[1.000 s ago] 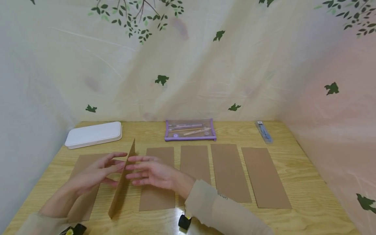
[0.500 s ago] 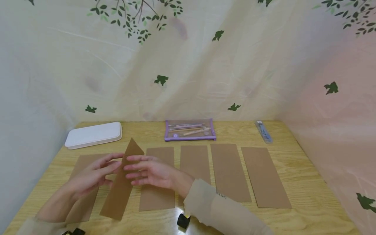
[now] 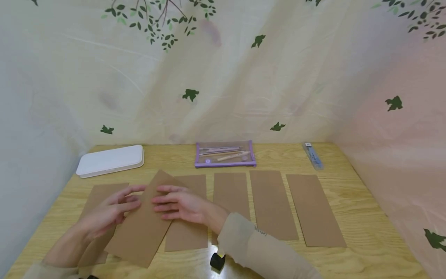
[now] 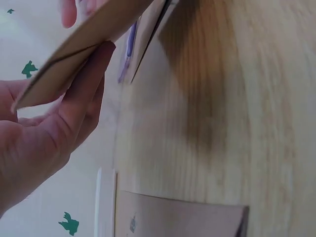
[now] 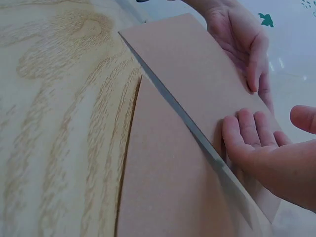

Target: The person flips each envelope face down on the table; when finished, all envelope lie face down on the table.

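A brown rectangular piece of cardboard point(image 3: 141, 234) is raised and tilted above the left part of the table in the head view. My left hand point(image 3: 109, 213) grips its left edge, with the board between thumb and fingers in the left wrist view; its fingers point(image 4: 86, 84) show on the near side. My right hand point(image 3: 186, 205) has its fingers lightly bent, and their tips rest on the face of the board. In the right wrist view the right thumb point(image 5: 303, 118) stands away from the board. Underneath, another cardboard piece point(image 3: 188, 236) lies flat, partly covered.
More flat cardboard pieces lie in a row, one at the far left point(image 3: 101, 192) and others rightward, such as the rightmost piece point(image 3: 315, 211). Along the back are a white case point(image 3: 111, 161), a purple-edged pouch point(image 3: 225, 164) of pencils and a blue packaged item point(image 3: 313, 157).
The held cardboard has turned from nearly edge-on to showing its broad face, its lower end swinging left and nearer. Both hands stay at about the same place.
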Demonstrator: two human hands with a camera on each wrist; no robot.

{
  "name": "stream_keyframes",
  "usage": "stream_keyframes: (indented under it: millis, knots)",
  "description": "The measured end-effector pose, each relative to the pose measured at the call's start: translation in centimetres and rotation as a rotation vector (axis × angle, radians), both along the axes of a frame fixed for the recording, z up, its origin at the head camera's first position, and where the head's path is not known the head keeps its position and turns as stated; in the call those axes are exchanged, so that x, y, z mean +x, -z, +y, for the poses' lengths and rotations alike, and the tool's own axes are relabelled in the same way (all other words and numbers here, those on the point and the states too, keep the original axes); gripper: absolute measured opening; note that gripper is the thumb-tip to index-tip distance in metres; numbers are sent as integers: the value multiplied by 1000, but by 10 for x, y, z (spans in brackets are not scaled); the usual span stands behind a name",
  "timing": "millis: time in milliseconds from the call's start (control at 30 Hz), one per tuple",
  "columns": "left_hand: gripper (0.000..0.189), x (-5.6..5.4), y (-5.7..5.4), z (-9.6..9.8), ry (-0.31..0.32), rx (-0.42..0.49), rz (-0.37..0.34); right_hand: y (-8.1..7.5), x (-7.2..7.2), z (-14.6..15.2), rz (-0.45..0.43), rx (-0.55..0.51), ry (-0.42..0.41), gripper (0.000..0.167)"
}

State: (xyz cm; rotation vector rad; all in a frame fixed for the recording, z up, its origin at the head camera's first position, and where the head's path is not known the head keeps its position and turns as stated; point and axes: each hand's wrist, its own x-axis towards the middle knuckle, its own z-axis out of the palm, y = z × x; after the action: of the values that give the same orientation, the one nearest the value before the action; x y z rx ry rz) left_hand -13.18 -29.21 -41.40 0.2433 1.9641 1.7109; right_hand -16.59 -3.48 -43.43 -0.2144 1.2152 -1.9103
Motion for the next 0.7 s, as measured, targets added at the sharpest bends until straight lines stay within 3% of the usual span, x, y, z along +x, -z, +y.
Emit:
stream_keyframes:
  millis: [100, 300, 433, 600, 700]
  knots:
    - [55, -1, 6, -4, -42, 51, -30, 4, -1, 0, -15, 16, 32, 54]
    - [54, 0, 23, -6, -242, 64, -80, 12, -1, -2, -57, 33, 91, 65]
    - [50, 2, 31, -5, -328, 45, -92, 15, -2, -4, -78, 27, 117, 67]
    - [47, 3, 36, -7, -397, 28, -87, 17, -2, -4, -74, 25, 122, 65]
    - [51, 4, 35, -8, -391, 16, -92, 16, -2, -4, -76, 30, 127, 65]
